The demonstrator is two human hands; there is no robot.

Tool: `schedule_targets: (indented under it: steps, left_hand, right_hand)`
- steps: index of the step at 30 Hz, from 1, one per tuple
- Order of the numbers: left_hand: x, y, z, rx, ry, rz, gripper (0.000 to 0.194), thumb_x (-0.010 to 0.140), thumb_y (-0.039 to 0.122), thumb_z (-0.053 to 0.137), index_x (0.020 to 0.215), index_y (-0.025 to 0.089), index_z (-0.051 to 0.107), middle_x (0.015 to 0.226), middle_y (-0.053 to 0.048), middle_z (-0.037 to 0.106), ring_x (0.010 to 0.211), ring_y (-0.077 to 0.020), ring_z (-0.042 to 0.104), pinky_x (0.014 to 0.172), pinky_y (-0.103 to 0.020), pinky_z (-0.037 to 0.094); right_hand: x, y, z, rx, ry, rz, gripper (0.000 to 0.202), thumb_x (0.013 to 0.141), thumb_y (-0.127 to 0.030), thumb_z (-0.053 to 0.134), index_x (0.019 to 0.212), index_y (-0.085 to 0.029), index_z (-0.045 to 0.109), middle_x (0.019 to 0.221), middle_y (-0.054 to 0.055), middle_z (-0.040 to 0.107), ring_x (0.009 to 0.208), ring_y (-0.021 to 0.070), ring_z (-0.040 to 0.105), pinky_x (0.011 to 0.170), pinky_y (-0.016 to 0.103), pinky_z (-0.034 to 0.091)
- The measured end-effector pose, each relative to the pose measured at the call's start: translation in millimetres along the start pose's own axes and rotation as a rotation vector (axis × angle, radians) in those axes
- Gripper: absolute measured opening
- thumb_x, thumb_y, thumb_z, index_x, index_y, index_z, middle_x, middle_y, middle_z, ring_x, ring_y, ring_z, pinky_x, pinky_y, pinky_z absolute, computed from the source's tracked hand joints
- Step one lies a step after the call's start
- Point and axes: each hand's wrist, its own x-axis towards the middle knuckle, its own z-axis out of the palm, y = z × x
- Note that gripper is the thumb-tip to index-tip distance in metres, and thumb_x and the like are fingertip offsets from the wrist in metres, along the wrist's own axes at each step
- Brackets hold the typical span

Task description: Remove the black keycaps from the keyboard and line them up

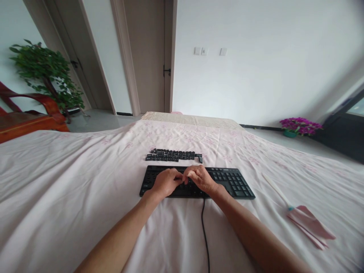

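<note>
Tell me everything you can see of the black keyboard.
The keyboard is long, black and seemingly plastic, lying flat on the pink-patterned cloth. Keycaps fill its number pad, while part of the left side looks stripped. A black cable runs from its near edge. The left hand and right hand meet over its middle, hiding what they touch.

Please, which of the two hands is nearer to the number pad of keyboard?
The right hand; it is on the number pad's side, while the left hand is farther from that pad.
</note>
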Motion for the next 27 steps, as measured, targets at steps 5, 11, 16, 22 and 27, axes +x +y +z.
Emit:
schedule_targets:
  steps: [5,11,16,22,27]
  left_hand:
    - [1.9,-0.2,1.7,-0.011,0.038,0.005,0.013,0.078,0.029,0.060,0.077,0.028,0.073,0.081,0.002,0.068,0.076,-0.0150,0.060,0.063,-0.022,0.037]
    - [2.2,-3.6,3.4,-0.066,0.034,0.037,0.014,0.076,0.025,0.061,0.079,0.030,0.074,0.079,0.002,0.069,0.075,-0.0152,0.061,0.062,-0.022,0.038]
    - [5.1,-2.6,7.3,-0.053,0.068,0.035,0.011,0.076,0.033,0.064,0.081,0.029,0.074,0.079,0.002,0.068,0.073,-0.0159,0.061,0.062,-0.023,0.038]
    - [8.3,-1.5,12.7,-0.007,0.069,0.019,0.011,0.072,0.034,0.069,0.082,0.030,0.073,0.076,0.002,0.069,0.070,-0.0161,0.061,0.062,-0.024,0.038]
    - [8.0,2.6,14.2,-0.005,0.102,-0.025,0.011,0.071,0.035,0.069,0.080,0.028,0.073,0.074,0.002,0.068,0.069,-0.0160,0.061,0.061,-0.023,0.037]
  right_hand:
    - [3.8,-3.1,2.5,0.058,-0.029,0.048,0.061,0.089,-0.063,0.037,0.073,-0.013,0.069,0.058,0.004,0.063,0.057,0.0139,0.060,0.062,0.025,0.047]
    - [-2.6,5.3,1.3,0.044,0.018,0.024,0.062,0.089,-0.063,0.034,0.074,-0.014,0.070,0.059,0.004,0.063,0.057,0.0137,0.059,0.062,0.025,0.047]
    - [-5.3,8.7,-3.2,-0.045,0.028,-0.013,0.062,0.092,-0.060,0.029,0.078,-0.016,0.070,0.069,0.005,0.066,0.065,0.0150,0.061,0.065,0.025,0.045]
    - [-5.3,-2.2,-10.3,-0.529,0.063,-0.052,0.047,0.092,-0.054,0.039,0.079,-0.018,0.066,0.080,0.005,0.065,0.076,0.0159,0.060,0.070,0.026,0.041]
    - [-8.2,6.0,-10.3,-0.575,0.019,-0.063,0.044,0.089,-0.056,0.044,0.083,-0.019,0.066,0.079,0.004,0.068,0.074,0.0160,0.062,0.070,0.025,0.041]
